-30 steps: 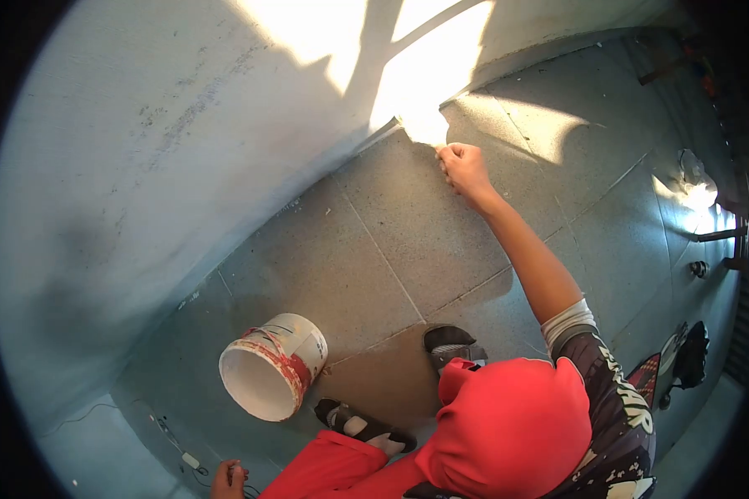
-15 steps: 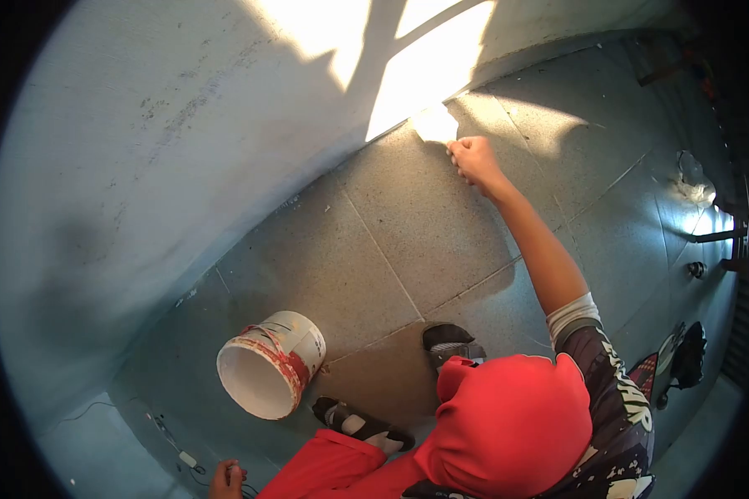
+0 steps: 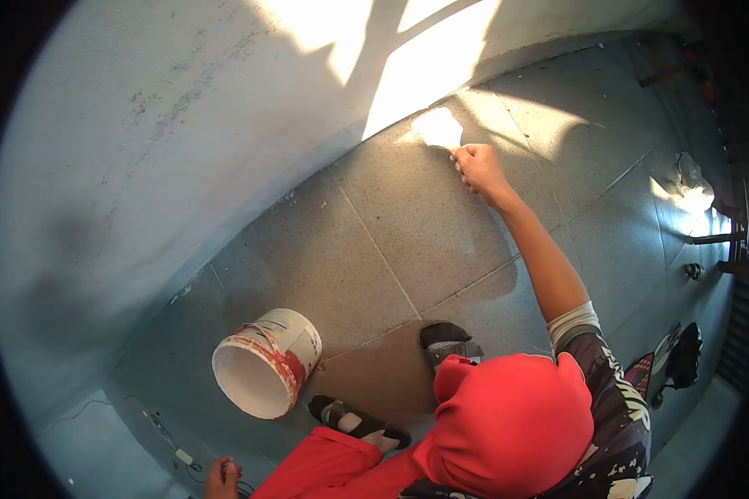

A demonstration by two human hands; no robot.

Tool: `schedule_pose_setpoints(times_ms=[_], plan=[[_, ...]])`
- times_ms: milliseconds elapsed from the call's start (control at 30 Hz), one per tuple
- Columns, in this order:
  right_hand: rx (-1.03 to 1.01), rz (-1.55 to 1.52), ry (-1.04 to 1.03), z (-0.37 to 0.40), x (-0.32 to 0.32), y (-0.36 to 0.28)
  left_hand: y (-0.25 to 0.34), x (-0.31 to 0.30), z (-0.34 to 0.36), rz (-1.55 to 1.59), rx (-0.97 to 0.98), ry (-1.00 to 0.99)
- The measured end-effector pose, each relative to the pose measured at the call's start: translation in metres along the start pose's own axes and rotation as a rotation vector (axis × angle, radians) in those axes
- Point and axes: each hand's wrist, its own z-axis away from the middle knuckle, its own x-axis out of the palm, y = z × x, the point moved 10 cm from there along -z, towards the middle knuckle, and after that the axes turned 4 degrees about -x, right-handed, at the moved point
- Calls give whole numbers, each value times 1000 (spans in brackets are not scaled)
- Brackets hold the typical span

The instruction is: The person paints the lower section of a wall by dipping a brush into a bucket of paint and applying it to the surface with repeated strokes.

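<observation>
My right hand [image 3: 481,173] is stretched out low near the foot of the wall, its fingers closed round the handle of a putty knife [image 3: 438,129]. The wide flat blade is glaring white in the sunlight, so its surface detail is lost. The blade lies close to the line where wall and floor meet. My left hand [image 3: 221,478] is low at the bottom edge of the view, beside my red trouser leg, with its fingers curled in. What it may hold is hidden. A white bucket [image 3: 295,333] with red paint smears and a handle is tipped towards the camera, in front of my feet.
The pale wall [image 3: 183,158] has dark scuffs and sunlit patches. Large grey tiles cover the floor [image 3: 441,233]. A cord with a white plug [image 3: 183,456] lies at lower left. At right are a clear plastic bag [image 3: 692,183] and a black item [image 3: 685,356].
The putty knife and my right hand have moved slightly down, a little away from the wall. The rest of the scene has shifted slightly left with the camera.
</observation>
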Motion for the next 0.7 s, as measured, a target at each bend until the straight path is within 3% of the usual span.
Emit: schedule_pose_setpoints(times_ms=[200, 367, 467, 700], plan=[[34, 22, -27, -21, 12, -4, 7, -1, 6, -50, -48, -17], [-96, -134, 41, -4, 9, -23, 4, 0, 7, 8, -104, -6], [20, -157, 14, 11, 10, -2, -16, 1, -3, 15, -115, 6], [-7, -54, 16, -14, 19, -10, -7, 0, -5, -26, -79, -28]])
